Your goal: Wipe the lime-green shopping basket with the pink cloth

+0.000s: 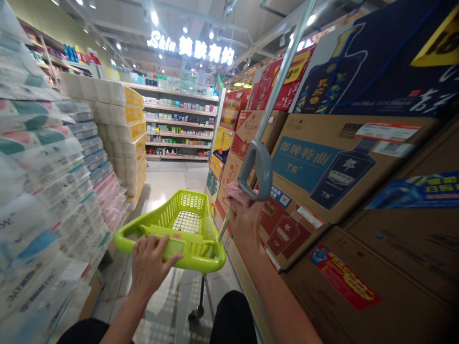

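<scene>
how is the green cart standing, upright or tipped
Upright: the green cart has its open top facing up, with a wheel beneath it on the floor.

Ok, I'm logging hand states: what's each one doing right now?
Left hand: open, resting on the cart.
Right hand: closed on a pink cloth at the grey handle; pole grip unclear.

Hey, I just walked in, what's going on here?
A person's left hand rests on a lime-green shopping cart. Their right hand is raised at a grey looped handle on a metal pole; its exact grip is unclear. Wrapped packs are stacked on the left, cartons on the right, and stocked shelves stand ahead.
</scene>
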Available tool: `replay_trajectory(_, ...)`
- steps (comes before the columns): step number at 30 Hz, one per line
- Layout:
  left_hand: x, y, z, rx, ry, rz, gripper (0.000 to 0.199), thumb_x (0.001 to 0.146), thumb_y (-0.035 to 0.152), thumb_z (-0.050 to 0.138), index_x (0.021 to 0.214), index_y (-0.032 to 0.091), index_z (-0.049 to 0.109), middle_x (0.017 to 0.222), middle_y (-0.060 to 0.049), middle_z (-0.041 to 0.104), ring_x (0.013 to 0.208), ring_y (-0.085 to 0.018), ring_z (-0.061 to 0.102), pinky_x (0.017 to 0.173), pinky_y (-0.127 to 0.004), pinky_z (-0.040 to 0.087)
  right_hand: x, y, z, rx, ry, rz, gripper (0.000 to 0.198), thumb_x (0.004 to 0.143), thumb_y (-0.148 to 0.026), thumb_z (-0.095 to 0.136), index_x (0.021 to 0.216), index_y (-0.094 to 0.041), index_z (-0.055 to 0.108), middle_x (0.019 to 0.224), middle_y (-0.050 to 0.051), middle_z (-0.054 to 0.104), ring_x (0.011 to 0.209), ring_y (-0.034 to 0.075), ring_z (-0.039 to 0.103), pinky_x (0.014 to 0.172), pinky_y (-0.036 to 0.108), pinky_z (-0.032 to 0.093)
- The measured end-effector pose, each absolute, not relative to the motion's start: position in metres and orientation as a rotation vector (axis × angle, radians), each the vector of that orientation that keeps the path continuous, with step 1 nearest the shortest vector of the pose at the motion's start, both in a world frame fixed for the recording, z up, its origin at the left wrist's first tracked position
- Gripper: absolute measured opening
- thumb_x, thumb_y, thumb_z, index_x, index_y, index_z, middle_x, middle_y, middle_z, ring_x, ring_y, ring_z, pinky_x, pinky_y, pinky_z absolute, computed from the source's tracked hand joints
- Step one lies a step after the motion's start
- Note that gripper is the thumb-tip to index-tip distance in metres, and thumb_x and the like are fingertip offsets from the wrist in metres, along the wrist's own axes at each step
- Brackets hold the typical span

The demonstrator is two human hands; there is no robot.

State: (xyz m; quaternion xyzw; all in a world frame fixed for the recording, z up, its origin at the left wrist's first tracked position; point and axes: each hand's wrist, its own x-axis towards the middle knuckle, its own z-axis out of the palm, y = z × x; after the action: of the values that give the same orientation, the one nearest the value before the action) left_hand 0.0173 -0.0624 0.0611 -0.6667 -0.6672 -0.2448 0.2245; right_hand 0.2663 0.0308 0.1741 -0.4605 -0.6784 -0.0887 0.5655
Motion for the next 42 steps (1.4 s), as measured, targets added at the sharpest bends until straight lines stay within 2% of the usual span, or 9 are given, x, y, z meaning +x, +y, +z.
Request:
replay_trajectory(2, -0.010, -0.052, 0.067, -1.774, -1.876, -0.718, 0.049, 0.085, 0.062, 0.050, 0.105, 0.023, 0.071, 0.112, -0.012, 0.063, 0.106, -0.030, 0.053, 0.100, -0.050, 0.034, 0.262, 0.029, 0.149, -1.131, -1.700, -0.370, 0.035, 0.091, -0.013, 0.045, 0.116, -0.026, 0.065, 0.117, 0.012, 0.044, 0.115, 0.027, 0.047, 0.095, 0.049, 0.046)
replay_trajectory(4, -0.036, -0.045, 0.067, -1.861, -1.878, -0.692, 0.045, 0.089, 0.057, 0.045, 0.092, 0.021, 0.072, 0.101, -0.010, 0.067, 0.101, -0.026, 0.056, 0.102, -0.048, 0.032, 0.261, 0.025, 0.116, -1.201, -1.765, -0.450, 0.040, 0.090, -0.009, 0.042, 0.120, -0.024, 0.063, 0.118, 0.014, 0.043, 0.114, 0.028, 0.046, 0.092, 0.047, 0.049)
replay_trajectory(7, -0.059, -0.041, 0.064, -2.086, -1.804, -0.618, 0.042, 0.086, 0.058, 0.050, 0.098, 0.023, 0.070, 0.089, -0.005, 0.068, 0.091, -0.023, 0.058, 0.093, -0.041, 0.037, 0.264, 0.023, 0.080, -1.247, -1.869, -0.404, 0.037, 0.089, -0.008, 0.044, 0.115, -0.023, 0.064, 0.114, 0.012, 0.043, 0.107, 0.024, 0.048, 0.087, 0.042, 0.053)
replay_trajectory(13, -0.033, -0.048, 0.062, -2.063, -1.715, -0.592, 0.050, 0.076, 0.068, 0.056, 0.091, 0.022, 0.066, 0.086, -0.006, 0.067, 0.086, -0.025, 0.058, 0.084, -0.040, 0.037, 0.281, 0.056, 0.099, -1.235, -1.820, -0.331, 0.036, 0.091, -0.013, 0.041, 0.118, -0.022, 0.064, 0.109, 0.011, 0.042, 0.097, 0.022, 0.051, 0.085, 0.042, 0.053)
replay_trajectory(25, 0.042, -0.075, 0.054, -1.850, -1.720, -0.632, 0.046, 0.084, 0.064, 0.049, 0.074, 0.021, 0.060, 0.068, -0.004, 0.060, 0.071, -0.022, 0.057, 0.080, -0.039, 0.037, 0.266, 0.069, 0.072, -1.170, -2.106, -0.010, 0.030, 0.093, -0.016, 0.044, 0.109, -0.022, 0.068, 0.107, 0.008, 0.055, 0.096, 0.019, 0.058, 0.086, 0.034, 0.051)
replay_trajectory(28, 0.042, -0.083, 0.053, -1.830, -1.720, -0.646, 0.044, 0.084, 0.063, 0.049, 0.075, 0.022, 0.060, 0.068, -0.004, 0.061, 0.071, -0.021, 0.057, 0.082, -0.039, 0.037, 0.261, 0.081, 0.069, -1.279, -2.163, 0.140, 0.029, 0.090, -0.011, 0.044, 0.098, -0.018, 0.071, 0.102, 0.011, 0.060, 0.094, 0.021, 0.058, 0.084, 0.037, 0.050)
replay_trajectory(32, 0.035, -0.092, 0.054, -1.804, -1.740, -0.620, 0.043, 0.083, 0.063, 0.049, 0.073, 0.022, 0.058, 0.066, -0.003, 0.060, 0.071, -0.021, 0.057, 0.080, -0.039, 0.038, 0.237, 0.088, 0.062, -1.187, -2.404, 0.430, 0.017, 0.080, -0.011, 0.058, 0.077, -0.020, 0.072, 0.078, 0.002, 0.065, 0.077, 0.017, 0.060, 0.074, 0.028, 0.049)
replay_trajectory(37, 0.013, -0.100, 0.055, -1.816, -1.737, -0.586, 0.043, 0.082, 0.064, 0.051, 0.073, 0.022, 0.058, 0.067, -0.003, 0.060, 0.071, -0.021, 0.058, 0.080, -0.039, 0.037, 0.215, 0.092, 0.070, -0.913, -2.591, 0.809, 0.021, 0.078, -0.011, 0.056, 0.063, -0.017, 0.070, 0.077, 0.002, 0.068, 0.068, 0.012, 0.061, 0.064, 0.021, 0.046)
replay_trajectory(42, -0.008, -0.105, 0.057, -1.826, -1.731, -0.598, 0.043, 0.080, 0.064, 0.053, 0.074, 0.022, 0.058, 0.067, -0.002, 0.061, 0.071, -0.021, 0.058, 0.080, -0.038, 0.037, 0.213, 0.096, 0.081, -0.892, -2.606, 0.806, 0.023, 0.075, -0.013, 0.057, 0.055, -0.017, 0.067, 0.065, 0.003, 0.068, 0.064, 0.014, 0.058, 0.067, 0.025, 0.047)
